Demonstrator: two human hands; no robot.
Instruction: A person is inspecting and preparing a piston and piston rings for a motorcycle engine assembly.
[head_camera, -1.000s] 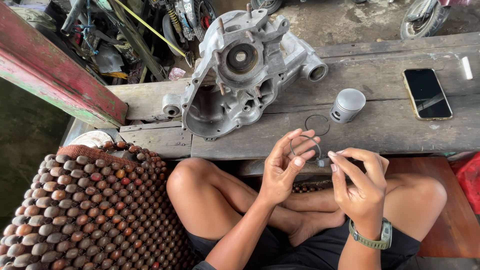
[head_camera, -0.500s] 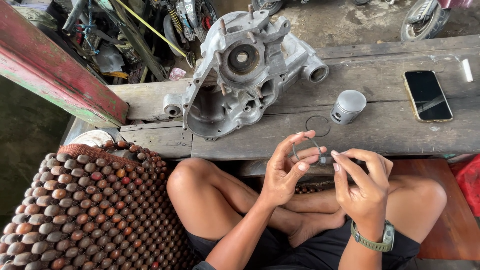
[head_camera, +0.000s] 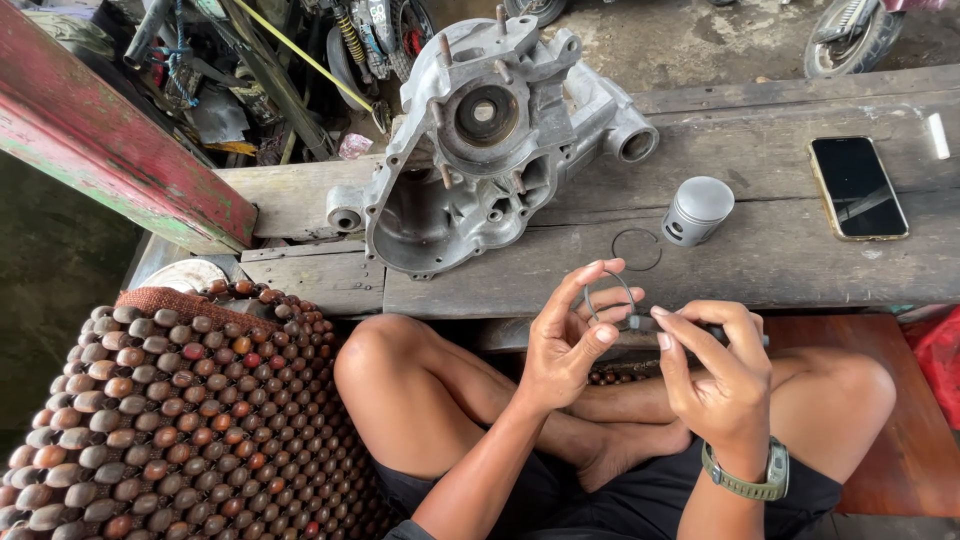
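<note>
My left hand (head_camera: 570, 335) holds a thin metal ring (head_camera: 608, 292) upright between thumb and fingers, just above my crossed legs. My right hand (head_camera: 715, 355), with a green watch on the wrist, grips a small dark tool (head_camera: 700, 328) whose tip meets the ring's lower edge. On the wooden bench (head_camera: 800, 255) in front lie a second thin ring (head_camera: 637, 249) and a grey piston (head_camera: 697, 210). A large grey engine casing (head_camera: 480, 140) stands further left on the bench.
A black phone (head_camera: 857, 187) lies at the bench's right, with a small white stick (head_camera: 937, 135) beyond it. A wooden-bead seat mat (head_camera: 160, 420) is at my left. A red-painted beam (head_camera: 110, 150) crosses upper left. Motorcycle parts and a wheel (head_camera: 850, 40) sit behind the bench.
My hands have drawn slightly closer together, and the tool's tip has come to the ring's lower edge. The things on the bench have not moved.
</note>
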